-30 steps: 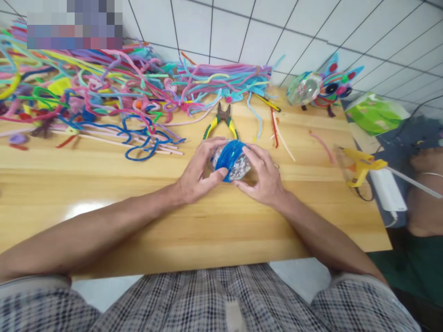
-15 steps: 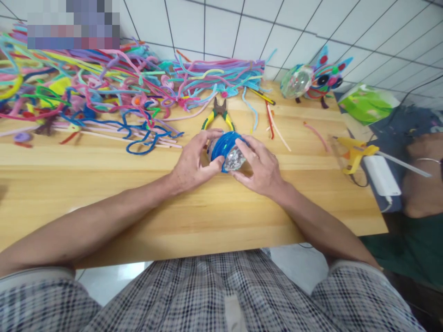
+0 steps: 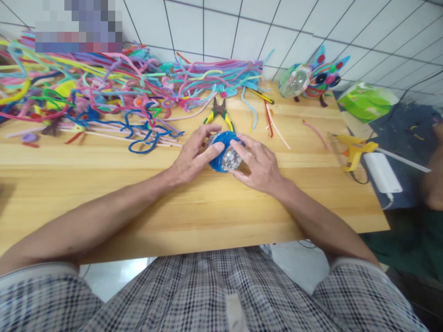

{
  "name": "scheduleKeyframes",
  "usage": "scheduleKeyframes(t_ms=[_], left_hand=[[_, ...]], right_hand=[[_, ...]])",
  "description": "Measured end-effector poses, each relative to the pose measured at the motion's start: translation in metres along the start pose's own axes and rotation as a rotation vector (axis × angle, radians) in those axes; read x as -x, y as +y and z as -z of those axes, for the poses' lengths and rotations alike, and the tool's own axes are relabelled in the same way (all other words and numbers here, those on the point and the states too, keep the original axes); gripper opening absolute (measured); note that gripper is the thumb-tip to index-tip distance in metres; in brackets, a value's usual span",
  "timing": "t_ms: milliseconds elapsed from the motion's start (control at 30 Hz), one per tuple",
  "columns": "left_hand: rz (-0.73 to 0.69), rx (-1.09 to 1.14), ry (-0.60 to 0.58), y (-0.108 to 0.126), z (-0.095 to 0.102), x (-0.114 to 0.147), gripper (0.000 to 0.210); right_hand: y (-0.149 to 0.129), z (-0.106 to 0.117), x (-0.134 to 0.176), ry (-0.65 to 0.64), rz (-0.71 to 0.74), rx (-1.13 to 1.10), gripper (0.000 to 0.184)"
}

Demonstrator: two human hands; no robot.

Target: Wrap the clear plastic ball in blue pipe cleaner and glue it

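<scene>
So the left hand's [image 3: 189,159] thumb has slid up the blue-wrapped ball [image 3: 223,157], from around 7 o'clock to about 10. The right hand's [image 3: 262,168] index finger crept inward too, from 2 o'clock toward 1, closer to that thumb. Way over at 3 o'clock, the co-worker's arm [image 3: 436,173] shifted outward, baring some yellow marks [image 3: 418,136] on the dark blue surface [image 3: 404,122].
</scene>
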State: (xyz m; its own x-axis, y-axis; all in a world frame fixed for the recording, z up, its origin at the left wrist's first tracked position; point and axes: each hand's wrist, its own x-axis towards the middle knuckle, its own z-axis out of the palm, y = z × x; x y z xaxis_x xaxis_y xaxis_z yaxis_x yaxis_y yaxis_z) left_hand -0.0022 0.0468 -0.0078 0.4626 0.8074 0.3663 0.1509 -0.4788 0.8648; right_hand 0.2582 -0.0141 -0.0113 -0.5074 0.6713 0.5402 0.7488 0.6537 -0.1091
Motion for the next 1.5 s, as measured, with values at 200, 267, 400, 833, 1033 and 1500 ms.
scheduleKeyframes(t_ms=[200, 267, 400, 833, 1033, 1500], left_hand=[[-0.054, 0.029, -0.053, -0.004, -0.002, -0.005, 0.056], [-0.013, 0.12, -0.064, -0.005, -0.002, -0.006, 0.056], [0.042, 0.209, -0.105, -0.005, -0.003, -0.007, 0.058], [0.052, 0.205, -0.009, -0.021, -0.007, -0.01, 0.058], [0.057, 0.307, -0.058, -0.018, -0.013, -0.008, 0.051], [0.066, 0.323, 0.09, -0.019, -0.018, -0.011, 0.051]], right_hand=[[-0.001, 0.004, -0.003, -0.065, -0.005, -0.03, 0.077], [-0.001, 0.006, -0.005, -0.087, -0.023, -0.058, 0.076], [-0.001, 0.006, -0.006, -0.091, -0.038, -0.091, 0.077], [0.046, 0.045, -0.012, 0.073, -0.349, -0.075, 0.035], [0.081, 0.055, 0.009, -0.295, -0.429, -0.035, 0.017], [0.013, 0.068, -0.006, -0.123, -0.602, -0.473, 0.017]])
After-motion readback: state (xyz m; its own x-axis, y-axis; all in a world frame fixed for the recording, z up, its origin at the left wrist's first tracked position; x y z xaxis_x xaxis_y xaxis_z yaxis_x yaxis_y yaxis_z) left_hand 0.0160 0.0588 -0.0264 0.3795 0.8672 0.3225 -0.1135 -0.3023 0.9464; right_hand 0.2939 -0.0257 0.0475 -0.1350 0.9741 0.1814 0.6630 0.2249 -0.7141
